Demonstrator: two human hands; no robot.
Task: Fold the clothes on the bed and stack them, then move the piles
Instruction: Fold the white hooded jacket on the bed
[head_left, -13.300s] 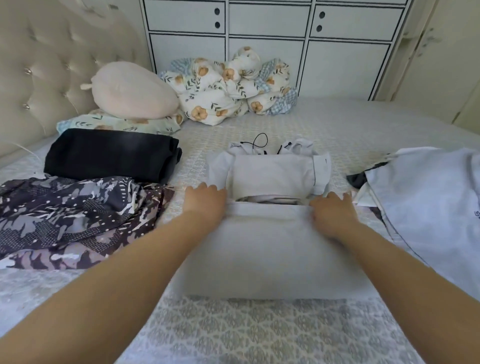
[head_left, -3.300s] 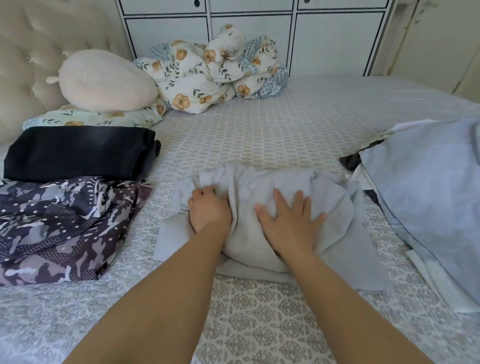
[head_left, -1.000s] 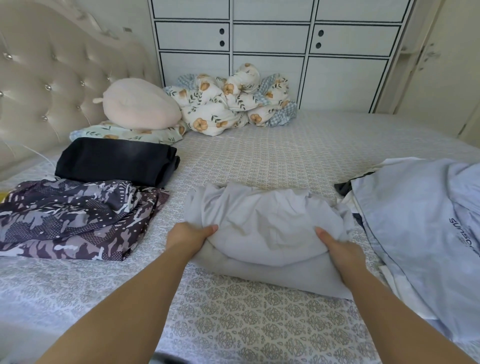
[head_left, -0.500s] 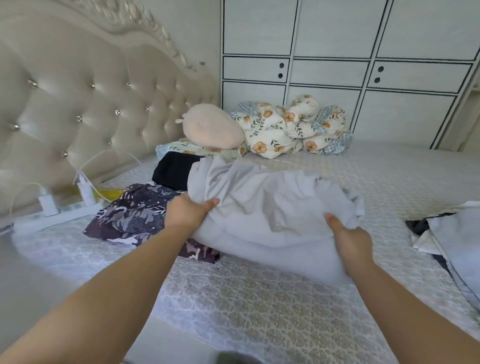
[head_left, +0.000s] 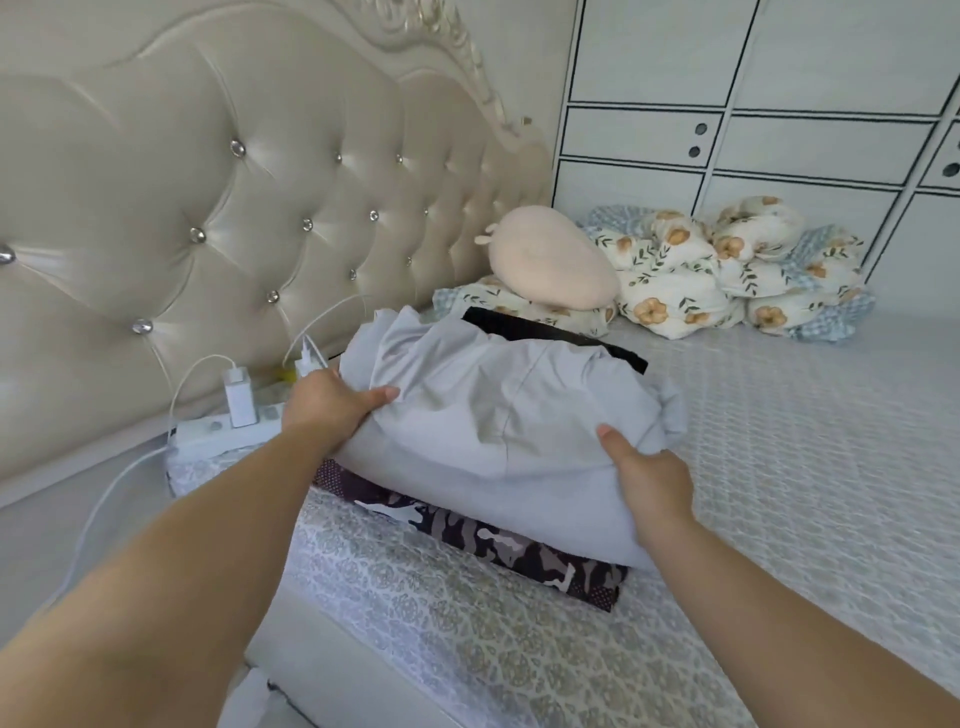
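the left hand (head_left: 332, 402) has carried the folded grey garment (head_left: 498, 431) off the open bed (head_left: 779, 467) onto the camouflage pile (head_left: 493, 540), each grip curled on an end; right hand (head_left: 652, 480) ready to let go, stacking nearly done

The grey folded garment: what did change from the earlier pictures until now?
The grey folded garment, gripped by left hand and right hand, went leftward from the bed's middle onto the camouflage garment. The black garment and plush toy stayed put.
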